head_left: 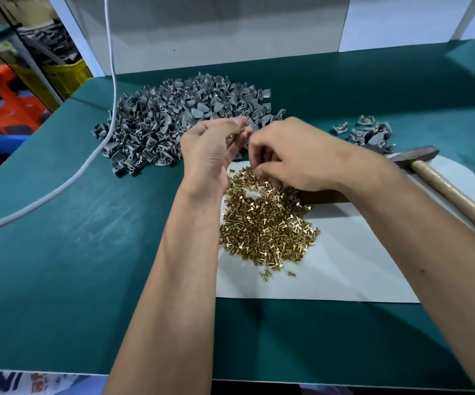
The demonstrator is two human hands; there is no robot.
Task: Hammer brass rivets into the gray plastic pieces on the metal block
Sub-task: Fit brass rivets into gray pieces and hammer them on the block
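Wide teal felt-covered workbench (74, 252) fills the view, and on it, toward four o'clock, a flat white paper sheet (344, 266). Up at eleven o'clock sits the big heap of gray moulded plastic pieces (170, 124); a much smaller cluster of gray plastic pieces (373, 135) lies at two o'clock. Dead centre, the loose pile of small brass rivets (264, 223) sprawls across the white sheet. At three o'clock the wooden-handled steel hammer (430, 169) lies untouched, and the dark metal block (324, 196) peeks out just under the right wrist. A white cable (99, 149) trails in from ten o'clock. Now the hands: left hand (210, 149) raised, fingers curled and narrow around what looks like one gray piece, though blur hides the detail; right hand (293, 158) with fingertips pinched tight at the same spot, apparently seating a rivet — I can't tell for sure. The risk: a rivet this tiny slips from the pinch, drops back into the pile, or goes in crooked and bends under the hammer.
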